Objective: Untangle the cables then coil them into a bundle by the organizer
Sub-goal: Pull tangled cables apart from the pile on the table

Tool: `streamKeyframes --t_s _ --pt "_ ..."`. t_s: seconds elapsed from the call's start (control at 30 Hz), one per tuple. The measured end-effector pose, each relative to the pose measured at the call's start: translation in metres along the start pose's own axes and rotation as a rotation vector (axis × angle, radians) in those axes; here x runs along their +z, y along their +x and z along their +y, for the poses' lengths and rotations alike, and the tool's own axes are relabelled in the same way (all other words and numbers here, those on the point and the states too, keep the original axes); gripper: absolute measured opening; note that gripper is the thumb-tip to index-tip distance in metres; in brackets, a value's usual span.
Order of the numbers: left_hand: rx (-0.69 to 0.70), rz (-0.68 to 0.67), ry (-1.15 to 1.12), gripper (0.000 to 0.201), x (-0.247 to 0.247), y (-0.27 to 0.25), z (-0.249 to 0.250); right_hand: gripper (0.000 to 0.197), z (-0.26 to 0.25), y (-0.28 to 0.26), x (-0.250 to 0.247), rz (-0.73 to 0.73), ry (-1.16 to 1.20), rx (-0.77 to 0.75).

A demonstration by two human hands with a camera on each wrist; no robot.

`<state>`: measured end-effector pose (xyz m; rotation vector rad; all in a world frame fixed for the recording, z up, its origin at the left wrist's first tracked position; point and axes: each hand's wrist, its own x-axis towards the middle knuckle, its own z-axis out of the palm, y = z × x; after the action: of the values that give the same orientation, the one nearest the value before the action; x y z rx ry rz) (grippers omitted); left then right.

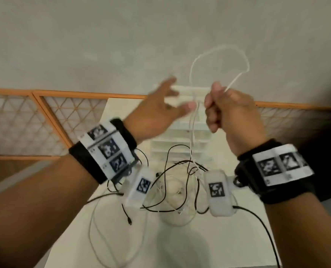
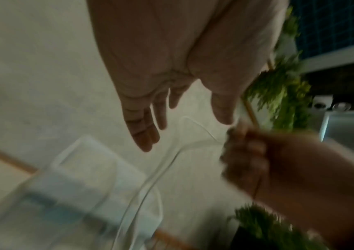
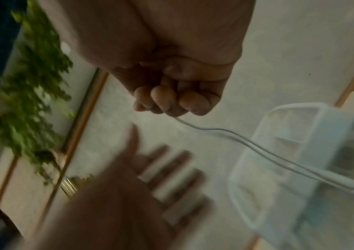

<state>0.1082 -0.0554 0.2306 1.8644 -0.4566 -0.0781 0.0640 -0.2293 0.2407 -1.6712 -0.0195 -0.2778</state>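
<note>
My right hand (image 1: pixel 216 107) is raised above the table and grips a thin white cable (image 1: pixel 220 53), which loops up over the fist and hangs down to the table. In the right wrist view the fist (image 3: pixel 172 99) is curled round that white cable (image 3: pixel 257 147). My left hand (image 1: pixel 172 99) hovers just left of it with fingers spread and straight, holding nothing; its fingers (image 2: pixel 146 128) show apart in the left wrist view. Below lies a tangle of black cables (image 1: pixel 172 182) and white ones on the table. The clear plastic organizer (image 1: pixel 180 146) stands behind the tangle.
The white table (image 1: pixel 199 244) ends at a wall with an orange-framed lattice panel (image 1: pixel 44 117). Green foliage (image 3: pixel 32 84) hangs off to the side. A black cable (image 1: pixel 261 225) runs from the right wrist camera across the table's right part.
</note>
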Motion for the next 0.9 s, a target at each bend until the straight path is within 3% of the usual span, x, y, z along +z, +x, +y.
streamKeyframes --t_s 0.07,0.1,0.17,0.2,0.27,0.37,0.4,0.47,0.5,0.57,0.6,0.7,0.73,0.77,0.83,0.9 --pt "-0.072 -0.214 0.063 0.085 0.018 -0.014 -0.025 0.043 -0.026 0.004 0.003 -0.011 0.08 -0.064" --pt "-0.077 -0.279 0.07 0.073 0.029 -0.021 -0.038 0.043 -0.032 0.006 0.006 -0.019 0.097 -0.084" --pt "-0.053 -0.327 0.106 0.025 0.045 -0.03 -0.063 0.043 -0.041 0.008 0.01 -0.008 0.102 -0.097" --pt "-0.066 -0.325 0.098 0.014 0.05 -0.034 -0.074 0.043 -0.043 0.009 0.01 0.015 0.102 -0.095" --pt "-0.116 -0.233 0.085 0.022 0.047 -0.037 -0.093 0.043 -0.044 0.007 0.006 0.049 0.132 -0.065" --pt "-0.124 0.098 0.023 0.015 0.024 -0.03 -0.091 0.047 -0.038 0.001 0.002 0.019 0.157 0.013" --pt "-0.096 0.101 -0.062 0.027 0.014 -0.025 -0.081 0.048 -0.033 -0.002 0.004 0.008 0.139 0.033" --pt "-0.016 -0.106 -0.129 0.051 0.006 -0.015 -0.055 0.048 -0.022 -0.004 0.012 -0.024 0.101 0.063" --pt "0.028 -0.218 -0.088 0.052 0.008 -0.012 -0.045 0.047 -0.017 -0.005 0.015 -0.042 0.087 0.072" --pt "0.093 -0.33 0.012 0.026 0.025 -0.015 -0.034 0.044 -0.013 -0.002 0.019 -0.059 0.09 0.076" --pt "0.088 -0.32 0.033 0.011 0.032 -0.016 -0.037 0.042 -0.014 0.0 0.018 -0.049 0.103 0.076" --pt "-0.021 -0.091 0.027 0.006 0.038 -0.014 -0.055 0.04 -0.021 0.005 0.0 -0.021 0.168 0.093" --pt "-0.031 -0.016 0.002 0.013 0.036 -0.011 -0.056 0.039 -0.021 0.006 -0.008 -0.033 0.168 0.105" --pt "-0.018 -0.005 -0.027 0.03 0.034 -0.009 -0.055 0.039 -0.02 0.006 -0.014 -0.062 0.141 0.123" --pt "0.071 -0.117 -0.017 0.055 0.034 -0.003 -0.045 0.038 -0.012 0.004 -0.018 -0.146 0.06 0.159" --pt "0.198 -0.184 0.066 0.042 0.048 0.002 -0.037 0.036 -0.006 0.002 -0.015 -0.225 0.042 0.168"
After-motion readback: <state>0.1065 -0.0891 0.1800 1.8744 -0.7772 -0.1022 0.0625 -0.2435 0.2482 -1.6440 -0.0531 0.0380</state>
